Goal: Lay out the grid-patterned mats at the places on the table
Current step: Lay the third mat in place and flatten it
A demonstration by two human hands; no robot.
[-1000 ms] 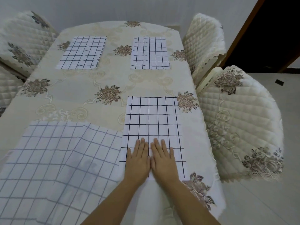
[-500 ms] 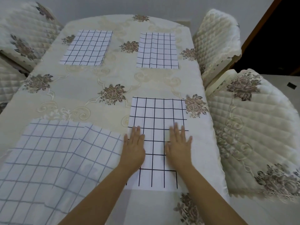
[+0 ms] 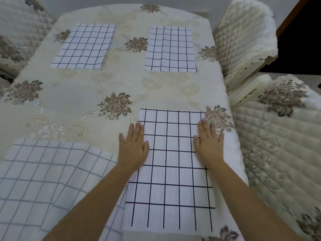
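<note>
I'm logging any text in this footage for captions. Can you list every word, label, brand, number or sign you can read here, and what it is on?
None: no readable text anywhere in the head view.
The grid-patterned mats carry only black lines.
The tablecloth and chair covers show only floral embroidery.

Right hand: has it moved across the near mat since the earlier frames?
Yes. The right hand slid outward from the mat's middle to its right edge, near the flower print.
</note>
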